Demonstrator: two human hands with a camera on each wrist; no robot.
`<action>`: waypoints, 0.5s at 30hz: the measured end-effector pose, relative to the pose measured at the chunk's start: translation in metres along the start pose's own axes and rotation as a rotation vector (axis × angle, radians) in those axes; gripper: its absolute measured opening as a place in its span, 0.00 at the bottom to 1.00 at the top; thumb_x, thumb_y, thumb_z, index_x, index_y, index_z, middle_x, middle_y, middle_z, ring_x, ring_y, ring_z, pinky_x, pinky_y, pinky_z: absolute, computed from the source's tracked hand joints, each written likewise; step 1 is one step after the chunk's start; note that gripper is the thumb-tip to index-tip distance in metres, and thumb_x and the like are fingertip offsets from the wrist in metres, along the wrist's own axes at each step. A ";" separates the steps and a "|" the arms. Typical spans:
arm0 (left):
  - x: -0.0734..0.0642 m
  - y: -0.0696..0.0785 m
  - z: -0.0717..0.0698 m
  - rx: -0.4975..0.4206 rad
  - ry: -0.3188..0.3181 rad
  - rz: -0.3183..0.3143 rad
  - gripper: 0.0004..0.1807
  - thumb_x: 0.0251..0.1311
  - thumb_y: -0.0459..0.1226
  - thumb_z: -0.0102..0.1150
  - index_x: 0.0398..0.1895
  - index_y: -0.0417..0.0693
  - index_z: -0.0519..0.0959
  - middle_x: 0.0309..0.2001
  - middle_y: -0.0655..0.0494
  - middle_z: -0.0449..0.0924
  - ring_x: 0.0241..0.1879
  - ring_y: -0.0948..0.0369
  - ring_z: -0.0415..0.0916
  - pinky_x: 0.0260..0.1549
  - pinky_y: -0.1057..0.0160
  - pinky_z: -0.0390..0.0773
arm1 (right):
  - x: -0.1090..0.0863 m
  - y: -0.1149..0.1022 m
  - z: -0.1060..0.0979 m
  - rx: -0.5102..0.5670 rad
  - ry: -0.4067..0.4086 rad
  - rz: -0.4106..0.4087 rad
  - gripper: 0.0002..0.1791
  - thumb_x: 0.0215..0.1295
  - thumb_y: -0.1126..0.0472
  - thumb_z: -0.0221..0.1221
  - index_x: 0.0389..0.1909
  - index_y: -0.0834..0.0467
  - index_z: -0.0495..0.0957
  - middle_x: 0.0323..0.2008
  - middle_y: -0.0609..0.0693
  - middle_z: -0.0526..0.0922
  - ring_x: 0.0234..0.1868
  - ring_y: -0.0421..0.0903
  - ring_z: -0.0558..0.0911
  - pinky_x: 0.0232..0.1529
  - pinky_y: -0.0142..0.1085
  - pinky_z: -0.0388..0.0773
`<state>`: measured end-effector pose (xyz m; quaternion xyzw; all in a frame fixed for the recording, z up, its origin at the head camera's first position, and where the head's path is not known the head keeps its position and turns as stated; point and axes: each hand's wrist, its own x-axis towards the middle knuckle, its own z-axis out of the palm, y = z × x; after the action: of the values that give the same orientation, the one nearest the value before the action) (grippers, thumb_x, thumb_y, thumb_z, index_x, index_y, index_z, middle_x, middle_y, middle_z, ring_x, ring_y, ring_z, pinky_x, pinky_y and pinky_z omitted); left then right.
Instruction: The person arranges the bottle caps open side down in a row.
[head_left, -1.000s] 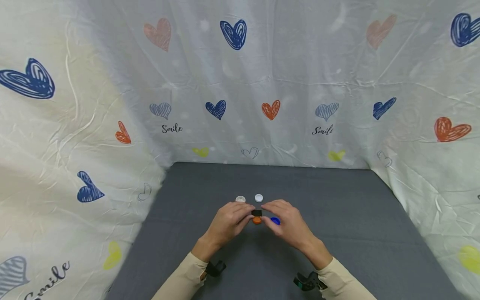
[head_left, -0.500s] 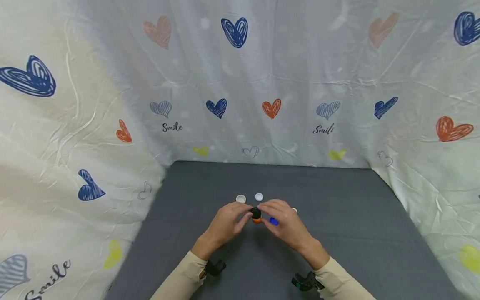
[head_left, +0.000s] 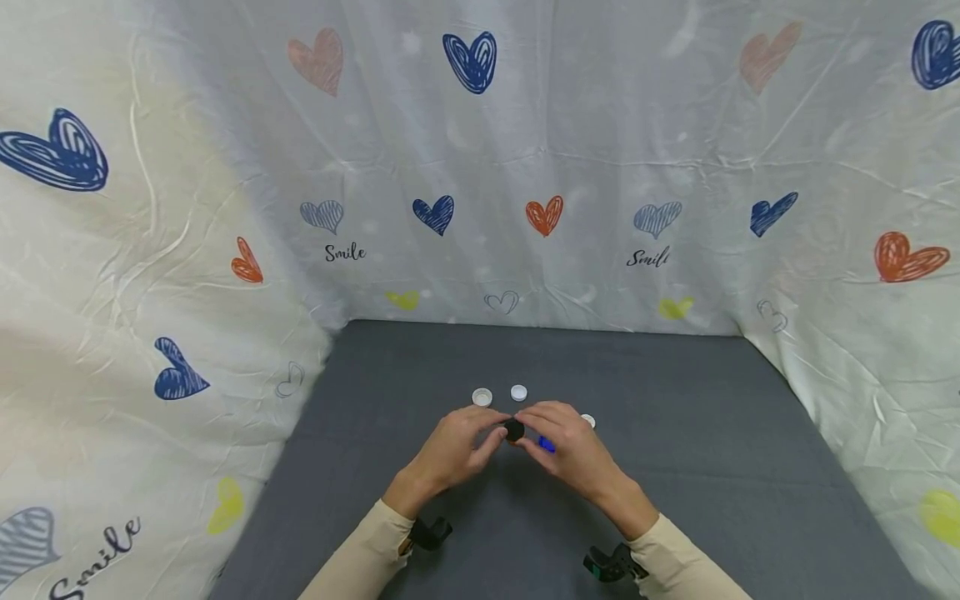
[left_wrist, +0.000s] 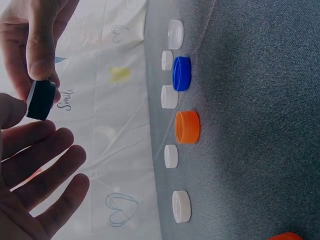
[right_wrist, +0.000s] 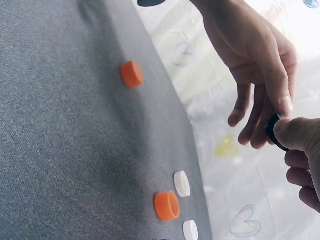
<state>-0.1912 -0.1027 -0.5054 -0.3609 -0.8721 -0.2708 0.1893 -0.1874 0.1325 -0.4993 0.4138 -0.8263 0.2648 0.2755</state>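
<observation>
Your left hand: thumb and fingertips pinching one edge of the black cap, other fingers fanned. Your right hand: thumb and curled fingers pinching the opposite edge.

Black cap: held aloft, lower centre of the head view; short, dark, round, face tilted toward you.

Step, by judgement: two-handed handling of the cap; the next move calls for one pinch kept firm if the other loosens.

Beyond: orange cap, blue cap, several white caps, centre of the left wrist view.
</observation>
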 end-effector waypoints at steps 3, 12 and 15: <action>-0.001 -0.001 0.001 0.019 0.004 0.013 0.15 0.68 0.44 0.61 0.53 0.49 0.84 0.48 0.61 0.87 0.51 0.64 0.82 0.52 0.60 0.81 | -0.002 0.000 -0.001 -0.004 -0.004 0.047 0.24 0.52 0.59 0.76 0.51 0.58 0.85 0.48 0.49 0.86 0.53 0.47 0.83 0.56 0.47 0.79; 0.001 -0.002 -0.001 0.070 0.075 0.157 0.21 0.56 0.42 0.74 0.53 0.47 0.84 0.46 0.59 0.87 0.46 0.64 0.82 0.49 0.62 0.82 | -0.005 0.002 0.000 0.002 0.000 0.065 0.21 0.56 0.54 0.74 0.50 0.58 0.85 0.46 0.48 0.87 0.51 0.47 0.83 0.56 0.47 0.79; 0.002 -0.003 -0.002 0.080 0.087 0.181 0.21 0.55 0.43 0.75 0.52 0.48 0.84 0.45 0.60 0.87 0.45 0.64 0.83 0.48 0.63 0.82 | -0.005 0.002 0.001 0.005 0.000 0.063 0.21 0.57 0.53 0.73 0.50 0.57 0.85 0.46 0.48 0.87 0.51 0.47 0.83 0.56 0.47 0.79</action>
<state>-0.1943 -0.1044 -0.5040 -0.4181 -0.8371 -0.2330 0.2650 -0.1864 0.1356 -0.5033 0.3882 -0.8382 0.2753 0.2662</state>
